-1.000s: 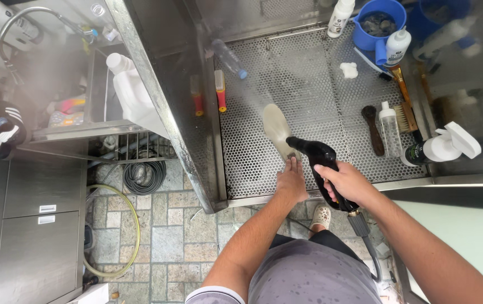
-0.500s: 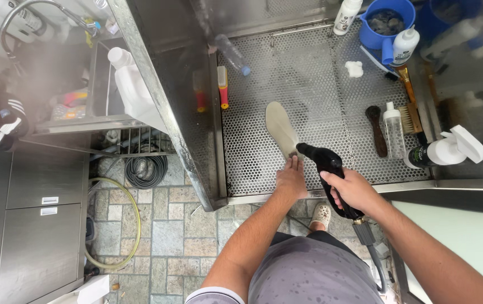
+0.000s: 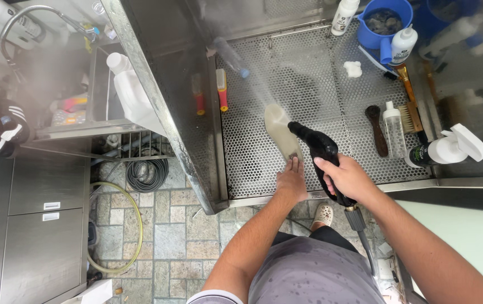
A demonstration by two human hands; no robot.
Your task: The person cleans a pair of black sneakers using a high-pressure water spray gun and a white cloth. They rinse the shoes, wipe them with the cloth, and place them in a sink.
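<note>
We stood over a perforated stainless-steel wash counter, and our left hand pressed the near end of a pale beige shoe insole flat against the grid, fingers clamped down on its heel. The insole lay near the middle of the counter, slightly tilted, its toe pointing to the far left. Our right hand was wrapped tightly around the grip of a black pressure-spray gun, whose nozzle sat just beside the insole's right edge, and a fine mist hung over the far part of the counter. The two hands were close together but not touching. To the right of the insole lay a dark brown wooden-handled brush, a small clear bottle with a white cap and a tan bristle brush, with a white trigger spray bottle lying on its side at the right edge. At the far right stood a blue plastic jug. On the left side of the counter rested a red-and-yellow handled brush. Farther left, outside the counter, a white plastic jerrycan stood on a shelf, and a coiled black hose lay below it above the tiled floor.
</note>
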